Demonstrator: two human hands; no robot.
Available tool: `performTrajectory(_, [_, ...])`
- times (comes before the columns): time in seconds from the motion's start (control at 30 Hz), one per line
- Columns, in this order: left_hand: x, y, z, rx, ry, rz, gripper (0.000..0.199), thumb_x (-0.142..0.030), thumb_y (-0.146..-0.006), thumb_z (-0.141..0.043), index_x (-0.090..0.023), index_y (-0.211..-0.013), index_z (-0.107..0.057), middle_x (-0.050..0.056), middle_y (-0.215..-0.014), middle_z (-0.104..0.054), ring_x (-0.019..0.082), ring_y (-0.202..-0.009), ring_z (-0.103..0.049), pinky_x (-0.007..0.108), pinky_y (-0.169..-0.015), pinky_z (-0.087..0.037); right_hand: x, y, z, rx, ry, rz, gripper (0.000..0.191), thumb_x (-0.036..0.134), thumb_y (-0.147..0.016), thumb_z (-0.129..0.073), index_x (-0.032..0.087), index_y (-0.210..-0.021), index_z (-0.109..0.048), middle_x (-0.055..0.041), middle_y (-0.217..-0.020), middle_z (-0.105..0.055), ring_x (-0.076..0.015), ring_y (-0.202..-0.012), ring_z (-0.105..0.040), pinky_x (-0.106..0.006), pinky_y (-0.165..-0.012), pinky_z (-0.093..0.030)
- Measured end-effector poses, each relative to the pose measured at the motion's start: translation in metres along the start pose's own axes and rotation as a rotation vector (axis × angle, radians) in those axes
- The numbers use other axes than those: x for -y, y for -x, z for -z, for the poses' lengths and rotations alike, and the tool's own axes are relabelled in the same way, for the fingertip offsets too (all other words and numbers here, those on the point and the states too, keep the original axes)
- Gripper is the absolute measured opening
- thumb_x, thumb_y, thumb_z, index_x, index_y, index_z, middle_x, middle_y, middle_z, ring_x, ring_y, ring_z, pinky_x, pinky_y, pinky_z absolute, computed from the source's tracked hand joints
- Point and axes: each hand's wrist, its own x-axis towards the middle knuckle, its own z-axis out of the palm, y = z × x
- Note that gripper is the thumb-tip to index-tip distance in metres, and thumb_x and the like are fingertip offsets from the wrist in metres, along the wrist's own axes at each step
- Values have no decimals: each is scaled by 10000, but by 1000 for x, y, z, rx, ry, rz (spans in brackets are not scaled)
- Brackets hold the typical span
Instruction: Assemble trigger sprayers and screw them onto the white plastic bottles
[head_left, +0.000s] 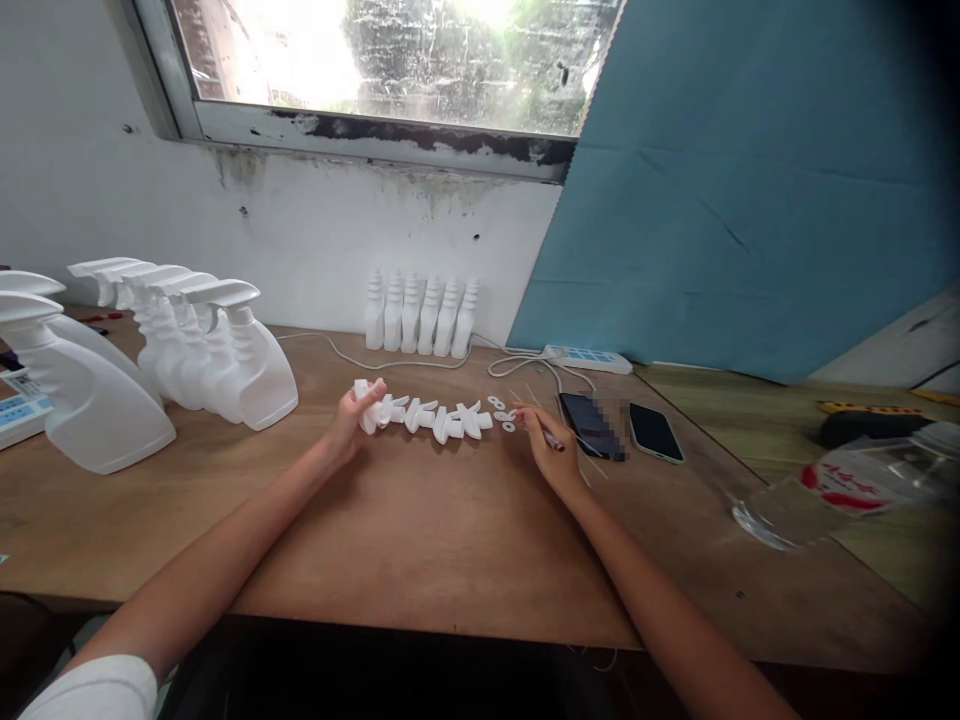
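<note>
My left hand (349,424) is closed around a white spray trigger head (367,408), partly hidden by the fingers. Beside it, several more white trigger heads (446,424) lie in a row on the wooden table (420,540). My right hand (551,448) grips a slim dark pen-like stick (553,441) that slants out between the fingers. Its fingertips are close to several small white washers (509,427); whether they touch one I cannot tell. Thin white tubes (594,467) lie around and partly under the right hand.
Large white spray bottles (259,375) stand at left. Small white bottles without heads (421,318) line the wall below the window. A power strip (592,359) with a cable lies behind. Two phones, one dark (589,425) and one green-edged (655,432), and a clear red-labelled bottle (847,485) are at right.
</note>
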Motion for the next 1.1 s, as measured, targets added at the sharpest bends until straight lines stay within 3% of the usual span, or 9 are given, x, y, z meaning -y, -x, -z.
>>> performTrajectory(0.1, [-13, -18, 25, -144, -72, -113, 269, -351, -725, -627, -185, -808, -432, -14, -723, -498, 109, -593, -501, 224, -501, -408, -11, -1, -4, -5, -31, -63, 292, 389, -926, -452, 191, -989, -658, -95, -1080, -683, -225, -875, -672, -368, -793, -534])
performTrajectory(0.2, [-20, -34, 48, -333, -388, -172, 199, -262, -727, -522, -198, -870, -398, 14, -814, -542, 152, -701, -563, 266, -596, -464, -13, 0, -6, -8, -31, -49, 289, 392, -925, -458, 192, -1013, -647, -97, -1092, -678, -221, -877, -668, -366, -821, -517])
performTrajectory(0.33, [-22, -45, 67, -446, -678, -211, 330, -189, -673, -579, -197, -961, -419, 69, -1013, -563, 213, -917, -587, 328, -793, -464, -9, 1, -6, 28, -11, -29, 272, 388, -925, -459, 202, -996, -644, -82, -1052, -685, -224, -897, -660, -358, -840, -496])
performTrajectory(0.47, [-19, -49, 78, -424, -906, -215, 381, -142, -631, -649, -180, -979, -498, 123, -1088, -597, 292, -1066, -562, 392, -946, -398, -7, 1, -5, 55, 19, -13, 273, 392, -926, -457, 201, -984, -644, -73, -971, -688, -221, -856, -653, -334, -789, -491])
performTrajectory(0.6, [-14, -52, 87, -356, -1078, -172, 225, -168, -682, -631, -150, -899, -576, 169, -991, -656, 351, -1035, -587, 460, -937, -402, -8, -1, -3, 55, 62, 7, 282, 399, -927, -450, 195, -961, -641, -71, -912, -682, -216, -792, -651, -319, -744, -481])
performTrajectory(0.73, [-20, -41, 80, -325, -1216, -209, 191, -237, -727, -611, -130, -885, -629, 199, -1090, -644, 369, -1159, -520, 477, -1002, -360, -8, -2, -1, 59, 95, 28, 277, 395, -931, -439, 199, -950, -634, -68, -890, -680, -212, -779, -651, -318, -736, -478])
performTrajectory(0.9, [-61, 21, 62, -204, -1465, -621, 202, -284, -853, -496, -197, -925, -663, 66, -1092, -661, 219, -1040, -590, 323, -951, -431, -7, -2, 0, 69, 125, 78, 230, 360, -927, -456, 209, -954, -627, -51, -875, -682, -208, -793, -655, -315, -750, -482])
performTrajectory(1.0, [-101, 60, 89, -649, -1542, -953, 162, -246, -843, -502, -171, -894, -637, 76, -1002, -660, 219, -971, -583, 347, -905, -447, -5, -2, 0, 84, 136, 119, 204, 337, -923, -463, 212, -952, -622, -50, -871, -678, -209, -790, -658, -319, -749, -485])
performTrajectory(1.1, [-138, 80, 151, -1115, -1512, -1026, 258, -219, -727, -593, -123, -966, -595, 129, -1028, -626, 251, -967, -553, 446, -926, -427, -2, -2, -2, 101, 135, 156, 189, 312, -920, -467, 208, -948, -623, -56, -878, -679, -210, -793, -656, -321, -746, -488])
